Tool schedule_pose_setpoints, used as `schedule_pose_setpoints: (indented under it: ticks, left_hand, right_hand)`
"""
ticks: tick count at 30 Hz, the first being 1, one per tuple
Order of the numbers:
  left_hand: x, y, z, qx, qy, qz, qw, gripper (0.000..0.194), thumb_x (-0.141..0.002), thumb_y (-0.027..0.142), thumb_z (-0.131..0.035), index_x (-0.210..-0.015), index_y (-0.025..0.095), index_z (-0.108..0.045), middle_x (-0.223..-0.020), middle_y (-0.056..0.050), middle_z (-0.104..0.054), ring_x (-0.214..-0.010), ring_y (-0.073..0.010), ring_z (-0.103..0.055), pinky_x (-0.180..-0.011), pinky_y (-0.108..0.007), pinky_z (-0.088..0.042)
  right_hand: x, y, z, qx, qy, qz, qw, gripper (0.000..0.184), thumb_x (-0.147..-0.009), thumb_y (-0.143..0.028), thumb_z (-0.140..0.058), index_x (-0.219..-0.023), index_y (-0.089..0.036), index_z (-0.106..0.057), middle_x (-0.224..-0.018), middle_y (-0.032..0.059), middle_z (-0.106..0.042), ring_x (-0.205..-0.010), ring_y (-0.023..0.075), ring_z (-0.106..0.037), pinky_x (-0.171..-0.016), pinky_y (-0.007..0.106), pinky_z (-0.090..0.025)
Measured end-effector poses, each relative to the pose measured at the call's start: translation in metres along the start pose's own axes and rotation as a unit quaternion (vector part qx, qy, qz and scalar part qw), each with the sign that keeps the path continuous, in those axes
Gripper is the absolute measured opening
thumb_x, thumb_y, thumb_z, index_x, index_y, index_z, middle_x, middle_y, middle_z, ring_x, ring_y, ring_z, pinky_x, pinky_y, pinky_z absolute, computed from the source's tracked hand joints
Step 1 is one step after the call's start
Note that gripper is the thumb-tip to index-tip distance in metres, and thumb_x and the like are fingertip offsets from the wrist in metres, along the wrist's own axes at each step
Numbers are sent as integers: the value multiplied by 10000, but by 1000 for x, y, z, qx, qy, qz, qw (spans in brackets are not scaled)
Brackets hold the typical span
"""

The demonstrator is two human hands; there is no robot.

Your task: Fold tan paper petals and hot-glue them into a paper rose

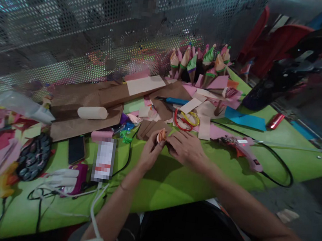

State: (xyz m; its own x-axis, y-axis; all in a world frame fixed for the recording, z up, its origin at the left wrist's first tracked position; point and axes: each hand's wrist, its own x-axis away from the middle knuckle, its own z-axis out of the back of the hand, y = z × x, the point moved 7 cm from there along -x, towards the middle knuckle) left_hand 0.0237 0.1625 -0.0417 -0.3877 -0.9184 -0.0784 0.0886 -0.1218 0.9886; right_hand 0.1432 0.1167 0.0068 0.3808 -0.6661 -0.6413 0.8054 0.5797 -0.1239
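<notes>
Pinched in my left hand point(150, 150) is a small orange-and-white swirled paper ice cream top point(161, 135). My right hand point(185, 147) is close against its right side, fingers bent and pressed together; whatever they grip is hidden. Brown paper pieces point(145, 129) lie just behind my left hand. Past my right hand are scissors point(183, 120) with red and yellow handles. To the right rests a pink glue gun point(248, 152) with its black cord. Several finished paper ice cream cones point(192, 65) with green, orange and pink swirls stand at the back.
A blue cutter point(177, 101) lies among paper scraps. On the left are phones point(76, 149), a power strip point(76, 180) with cables, a yellow glue gun point(7, 181) and a plastic bottle point(23, 105). A perforated metal panel point(101, 29) borders the green table point(169, 189).
</notes>
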Motion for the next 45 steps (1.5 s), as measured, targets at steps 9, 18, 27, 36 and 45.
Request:
schedule_pose_setpoints:
  ticks: [9,18,27,36,45]
  left_hand:
    - [1,-1,0,-4,1,9,1000,518,-910,580,-519,-1260,206,-593,-1305,-99,-637,-1214,-253,-585,-1002,-377,-488]
    - [0,-2,0,6,-8,10,1000,541,-890,612,-536,-1233,198,-603,-1223,-99,-665,-1113,-247,-625,-938,-370,-519]
    - [-1,-2,0,8,-16,-21,1000,511,-903,614,-514,-1171,190,-612,-1150,-89,-667,-1056,-223,-628,-932,-352,-520]
    - [-1,-3,2,-27,-4,-17,999,483,-932,582,-478,-1196,195,-596,-1170,-92,-646,-1061,-217,-617,-941,-348,-512]
    - [-1,2,5,-46,10,-44,998,500,-928,621,-457,-1199,216,-571,-1134,-81,-633,-1052,-233,-606,-959,-379,-505]
  right_hand:
    - [-1,-2,5,37,10,13,999,160,-933,-157,-509,-908,-170,-667,-847,69,-685,-789,183,-597,-687,302,-447]
    - [-2,-1,9,28,15,13,999,136,-914,-145,-530,-929,-165,-664,-860,69,-688,-773,184,-586,-685,301,-435]
    - [-1,0,3,20,-16,18,1000,129,-942,-167,-529,-976,-181,-653,-878,57,-697,-802,181,-602,-691,295,-415]
    - [-3,-1,9,-22,21,14,999,157,-963,-185,-516,-910,-183,-664,-845,53,-696,-772,172,-595,-690,284,-424]
    - [-3,10,15,-109,41,-51,992,62,-909,-191,-589,-888,-192,-648,-849,52,-711,-769,188,-619,-686,304,-444]
